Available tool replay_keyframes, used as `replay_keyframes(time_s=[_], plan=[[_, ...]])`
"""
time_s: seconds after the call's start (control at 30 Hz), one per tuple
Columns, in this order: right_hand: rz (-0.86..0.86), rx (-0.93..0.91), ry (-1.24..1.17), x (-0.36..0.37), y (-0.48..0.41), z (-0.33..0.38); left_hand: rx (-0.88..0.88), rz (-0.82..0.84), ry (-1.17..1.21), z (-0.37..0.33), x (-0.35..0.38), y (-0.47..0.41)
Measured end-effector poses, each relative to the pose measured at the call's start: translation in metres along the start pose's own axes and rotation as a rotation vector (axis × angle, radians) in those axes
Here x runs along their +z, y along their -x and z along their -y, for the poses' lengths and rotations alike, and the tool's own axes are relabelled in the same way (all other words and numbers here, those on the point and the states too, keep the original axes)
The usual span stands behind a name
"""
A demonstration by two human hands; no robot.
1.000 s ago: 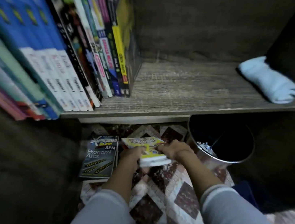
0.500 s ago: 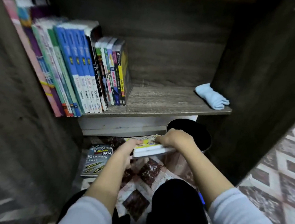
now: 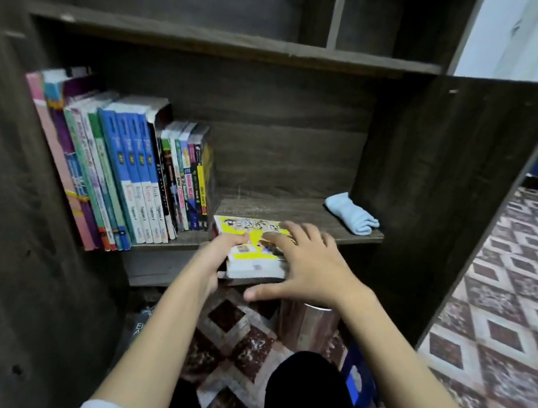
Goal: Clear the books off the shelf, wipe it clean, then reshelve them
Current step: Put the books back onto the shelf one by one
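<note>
Yellow book (image 3: 257, 240) lifted from floor level, now flat at shelf (image 3: 280, 210) near edge, right of standing row (image 3: 133, 177). Left hand (image 3: 219, 248) grip holding its left edge; right hand (image 3: 310, 268) grip wide, flat on cover. Reshelving likely under way.

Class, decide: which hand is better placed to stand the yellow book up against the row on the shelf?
Left, probably. The left hand grips the yellow book on the edge nearest the row of books; the right hand only lies spread on its cover.
</note>
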State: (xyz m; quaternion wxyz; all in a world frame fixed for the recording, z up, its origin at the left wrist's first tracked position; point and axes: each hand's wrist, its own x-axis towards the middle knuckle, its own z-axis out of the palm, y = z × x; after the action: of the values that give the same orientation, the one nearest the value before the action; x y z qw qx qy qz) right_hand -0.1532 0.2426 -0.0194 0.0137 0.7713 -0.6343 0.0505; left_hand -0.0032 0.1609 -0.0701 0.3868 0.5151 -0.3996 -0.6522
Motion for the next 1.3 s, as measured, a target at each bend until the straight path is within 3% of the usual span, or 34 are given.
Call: replay_keyframes(time_s=[0.17, 0.43, 0.57, 0.77, 0.87, 1.07, 1.17, 1.3], plan=[[-0.518, 0.022, 0.093, 0.025, -0.03, -0.003, 0.094, -0.048, -0.005, -0.045, 0.012, -0.012], [-0.822, 0.042, -0.111, 0.06, -0.108, -0.036, 0.217, -0.096, -0.201, -0.097, 0.032, -0.06], [-0.865, 0.215, -0.522, 0.091, -0.136, -0.046, 0.131, -0.019, -0.228, -0.103, 0.034, -0.086], [-0.769, 0.793, -1.294, 0.099, -0.152, -0.052, 0.033, -0.144, -0.189, -0.048, 0.026, -0.118], [-0.75, 0.972, -1.525, 0.108, -0.166, -0.057, -0.023, -0.162, -0.186, -0.025, 0.032, -0.133], [-0.759, 1.073, -1.464, 0.13, -0.192, -0.055, 0.015, -0.159, -0.185, -0.008, 0.051, -0.158], [-0.637, 1.154, -1.252, 0.136, -0.197, -0.053, 0.087, -0.226, -0.325, -0.002, 0.052, -0.174], [-0.55, 1.225, -1.161, 0.143, -0.195, -0.059, 0.131, -0.279, -0.427, 0.003, 0.051, -0.181]])
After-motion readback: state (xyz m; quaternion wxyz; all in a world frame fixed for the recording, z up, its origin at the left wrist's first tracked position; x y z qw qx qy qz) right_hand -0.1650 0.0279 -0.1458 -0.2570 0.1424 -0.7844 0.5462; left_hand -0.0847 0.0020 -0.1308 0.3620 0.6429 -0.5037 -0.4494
